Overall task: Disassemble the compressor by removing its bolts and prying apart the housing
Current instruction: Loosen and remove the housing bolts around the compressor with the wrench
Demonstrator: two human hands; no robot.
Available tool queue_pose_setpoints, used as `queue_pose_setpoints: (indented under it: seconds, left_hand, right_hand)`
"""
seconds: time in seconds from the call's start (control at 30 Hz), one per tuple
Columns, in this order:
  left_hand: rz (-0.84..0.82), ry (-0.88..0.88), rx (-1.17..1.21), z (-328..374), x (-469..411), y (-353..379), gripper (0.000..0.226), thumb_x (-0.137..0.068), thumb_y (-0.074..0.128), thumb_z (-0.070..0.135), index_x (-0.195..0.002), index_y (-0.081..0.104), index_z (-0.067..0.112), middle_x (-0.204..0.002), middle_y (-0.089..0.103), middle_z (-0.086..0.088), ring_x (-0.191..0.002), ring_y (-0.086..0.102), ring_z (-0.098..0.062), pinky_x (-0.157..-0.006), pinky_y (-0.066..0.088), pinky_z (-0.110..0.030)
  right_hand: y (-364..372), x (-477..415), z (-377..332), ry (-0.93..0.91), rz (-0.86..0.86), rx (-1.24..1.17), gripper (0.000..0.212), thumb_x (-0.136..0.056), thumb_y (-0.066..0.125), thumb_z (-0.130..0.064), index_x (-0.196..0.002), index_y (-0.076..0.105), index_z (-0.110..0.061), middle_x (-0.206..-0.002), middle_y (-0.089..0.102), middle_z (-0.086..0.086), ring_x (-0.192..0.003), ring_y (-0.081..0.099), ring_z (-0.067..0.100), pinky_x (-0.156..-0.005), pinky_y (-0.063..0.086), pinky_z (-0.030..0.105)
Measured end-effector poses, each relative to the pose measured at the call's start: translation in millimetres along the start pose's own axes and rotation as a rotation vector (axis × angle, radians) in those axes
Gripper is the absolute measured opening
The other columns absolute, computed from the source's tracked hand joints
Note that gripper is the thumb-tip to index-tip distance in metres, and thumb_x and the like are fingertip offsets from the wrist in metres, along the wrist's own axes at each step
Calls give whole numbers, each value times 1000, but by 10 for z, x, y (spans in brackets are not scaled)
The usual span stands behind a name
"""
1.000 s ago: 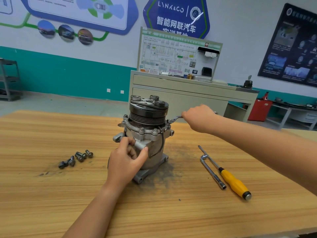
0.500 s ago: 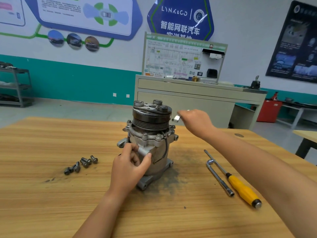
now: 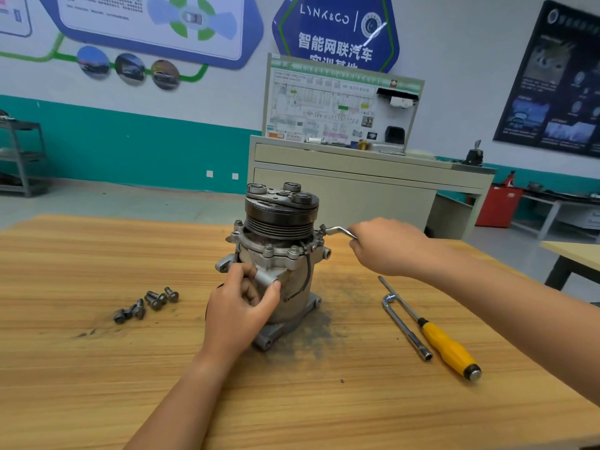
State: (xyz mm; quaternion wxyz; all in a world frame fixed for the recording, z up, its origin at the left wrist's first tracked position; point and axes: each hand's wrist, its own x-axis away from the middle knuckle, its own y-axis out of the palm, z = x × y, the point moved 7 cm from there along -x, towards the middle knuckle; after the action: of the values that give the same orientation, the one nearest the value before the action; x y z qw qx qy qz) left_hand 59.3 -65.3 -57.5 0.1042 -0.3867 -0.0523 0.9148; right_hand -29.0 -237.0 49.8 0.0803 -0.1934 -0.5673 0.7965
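Observation:
The compressor (image 3: 279,254) stands upright on the wooden table (image 3: 97,368), black pulley on top, grey housing below. My left hand (image 3: 240,306) grips a tubular port on the housing's front. My right hand (image 3: 386,246) holds a silver offset wrench (image 3: 337,231) whose head sits on a bolt at the flange's right side. Two more bolts (image 3: 281,251) show on the flange's front. Several removed bolts (image 3: 146,303) lie loose on the table to the left.
A yellow-handled screwdriver (image 3: 448,349) and an L-shaped socket wrench (image 3: 406,326) lie to the right of the compressor. Dark grime marks the table around the base. A beige cabinet (image 3: 357,186) with a display board stands behind the table.
My right hand lifted the wrench off the flange, then brought it back down; its head is again on the right-side bolt. My left hand kept its grip on the housing.

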Motion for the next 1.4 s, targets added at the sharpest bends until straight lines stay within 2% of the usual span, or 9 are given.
queue_pose_setpoints:
  seconds: [0.27,0.57,0.7,0.77,0.9,1.1,1.17,1.27,1.4]
  left_hand:
    - [4,-13,13,-23,9,4,21,-77,69,26,-81,48,21,-54,52,12,-46,45,-7,-45,31,-15]
    - [11,-12,29,-20,10,2,22,-77,69,27,-79,47,25,-54,52,14,-47,46,-6,-46,33,-14]
    - [10,-11,24,-31,6,7,23,-77,70,25,-80,47,24,-56,53,12,-47,47,-6,-46,32,-13]
    - [15,-7,15,-29,4,7,23,-77,70,23,-79,48,23,-56,53,13,-47,47,-6,-46,32,-13]
    - [15,-6,7,-25,-1,4,22,-77,72,20,-81,50,18,-56,54,13,-47,47,-6,-45,32,-13]
    - [7,-10,6,-32,6,11,25,-78,73,20,-81,48,21,-57,54,13,-46,47,-6,-46,31,-12]
    - [4,-14,9,-33,2,13,24,-77,72,27,-81,49,20,-56,54,11,-46,46,-7,-46,31,-13]
    - [9,-18,11,-26,-4,7,25,-72,64,38,-81,50,19,-56,54,11,-47,47,-7,-45,31,-14]
    - [5,-21,15,-35,2,7,25,-73,63,39,-82,50,19,-56,53,11,-47,47,-8,-45,31,-15]
  right_hand:
    - [-163,127,-327,-104,-36,410,24,-89,44,3,-110,53,-6,-61,33,1,-57,38,20,-42,26,27]
    - [-230,9,-199,-150,-63,473,24,-92,38,-12,-109,56,-12,-64,39,-1,-54,40,15,-41,26,25]
    - [-224,-55,-146,-124,-81,539,16,-88,39,-5,-78,49,-11,-62,39,-1,-49,37,13,-41,27,23]
    - [-190,-91,-141,-99,-77,583,26,-88,41,-1,-65,38,-12,-60,38,-1,-48,34,12,-41,26,23]
    - [-138,-222,-82,-25,-56,616,29,-89,45,1,-63,39,-10,-59,38,0,-48,36,14,-42,29,23]
    - [-24,-460,-8,-21,116,476,17,-93,45,-3,-105,53,-10,-79,54,2,-75,53,23,-56,34,28]
    - [52,-539,9,-74,182,433,22,-93,44,-3,-114,47,-8,-101,61,8,-94,57,26,-79,41,32]
    - [111,-665,-2,-132,251,395,30,-93,45,-3,-123,44,-7,-122,56,11,-115,50,27,-106,28,37]
    - [50,-705,10,-144,278,380,35,-92,47,-4,-126,43,-7,-123,57,11,-116,51,26,-109,26,39]
